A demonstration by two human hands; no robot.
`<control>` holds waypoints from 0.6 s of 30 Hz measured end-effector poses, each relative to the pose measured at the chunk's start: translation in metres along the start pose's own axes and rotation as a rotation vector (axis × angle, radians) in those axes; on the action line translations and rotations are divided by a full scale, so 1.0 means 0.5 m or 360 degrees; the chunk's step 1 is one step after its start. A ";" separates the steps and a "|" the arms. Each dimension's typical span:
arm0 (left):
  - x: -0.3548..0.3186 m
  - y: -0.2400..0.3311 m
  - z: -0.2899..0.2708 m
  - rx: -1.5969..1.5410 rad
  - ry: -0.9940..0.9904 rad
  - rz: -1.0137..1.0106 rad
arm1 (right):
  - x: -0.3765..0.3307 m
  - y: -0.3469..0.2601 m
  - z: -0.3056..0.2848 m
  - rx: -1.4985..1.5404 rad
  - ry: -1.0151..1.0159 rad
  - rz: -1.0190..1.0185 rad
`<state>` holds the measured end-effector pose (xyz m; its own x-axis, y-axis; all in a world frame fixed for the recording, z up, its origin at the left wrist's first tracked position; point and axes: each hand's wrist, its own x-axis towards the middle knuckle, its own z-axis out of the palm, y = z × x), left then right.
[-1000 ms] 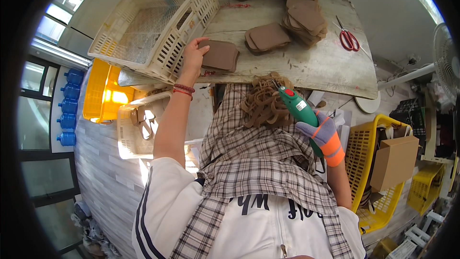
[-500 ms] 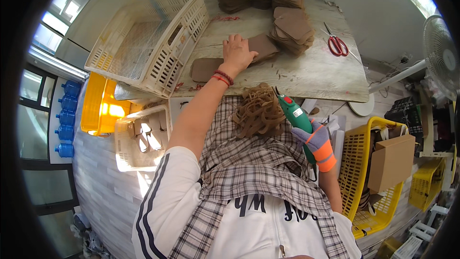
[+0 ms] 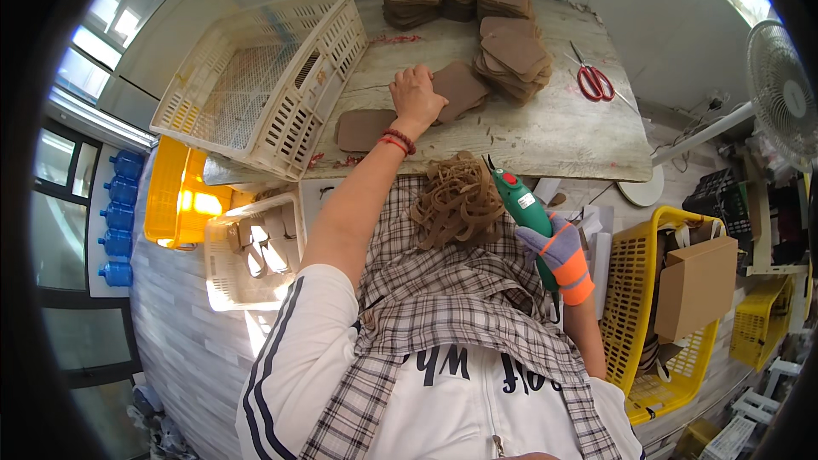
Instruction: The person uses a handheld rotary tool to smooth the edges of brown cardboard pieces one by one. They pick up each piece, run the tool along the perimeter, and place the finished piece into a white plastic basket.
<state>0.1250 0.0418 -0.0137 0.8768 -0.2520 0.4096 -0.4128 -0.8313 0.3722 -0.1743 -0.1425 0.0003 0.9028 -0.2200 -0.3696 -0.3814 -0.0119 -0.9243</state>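
Observation:
My left hand [image 3: 417,100] reaches over the table, its fingers curled together at the left edge of a small stack of brown flat pieces [image 3: 460,89] with rounded corners. Its fingertips are partly hidden. Another flat brown piece [image 3: 361,129] lies just left of my wrist. In a grey and orange glove, my right hand [image 3: 558,254] is wrapped round a green electric cutter [image 3: 521,200] with a red button, its pointed tip aimed up and away from me. A tangled heap of brown strips [image 3: 458,204] rests on my checked apron, left of the cutter.
Taller stacks of brown pieces [image 3: 511,55] stand toward the table's back. Red-handled scissors [image 3: 595,83] lie at the right. A white crate [image 3: 319,77] occupies the table's left end. Beside me are a yellow basket [image 3: 626,324] and a fan [image 3: 780,85].
My left hand's fingers have drawn together from a spread position, at the edge of the small stack. My right hand and the cutter have hardly moved.

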 end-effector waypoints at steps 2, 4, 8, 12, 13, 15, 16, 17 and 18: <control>0.001 0.004 -0.008 0.0019 -0.0019 -0.0028 | 0.000 -0.006 0.001 -0.0022 -0.0006 0.0005; -0.002 0.012 -0.023 -0.0010 -0.0088 -0.0081 | -0.002 -0.016 0.003 -0.0045 0.0000 -0.0022; -0.013 0.003 -0.054 -0.0414 -0.0256 -0.0293 | 0.007 -0.027 0.005 -0.0089 0.0028 -0.0059; -0.075 0.035 -0.094 -0.2250 -0.0065 -0.0881 | 0.021 -0.038 0.017 0.0033 0.0051 -0.0059; -0.092 0.045 -0.092 -0.2503 0.0007 -0.0929 | 0.021 -0.049 0.022 0.0089 0.0058 -0.0054; -0.120 0.081 -0.102 -0.2868 0.0124 -0.1053 | 0.025 -0.062 0.032 0.0177 0.0072 -0.0082; -0.133 0.091 -0.101 -0.3003 0.0157 -0.1031 | 0.026 -0.066 0.036 0.0207 0.0074 -0.0114; -0.143 0.099 -0.098 -0.3138 0.0189 -0.1008 | 0.027 -0.070 0.041 0.0238 0.0078 -0.0145; -0.150 0.106 -0.094 -0.3275 0.0222 -0.0982 | 0.025 -0.077 0.043 0.0209 0.0068 -0.0134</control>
<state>0.0258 0.0398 0.0146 0.9893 -0.1230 -0.0788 0.1460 0.8253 0.5456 -0.1441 -0.1239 0.0294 0.9200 -0.2648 -0.2888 -0.2731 0.0949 -0.9573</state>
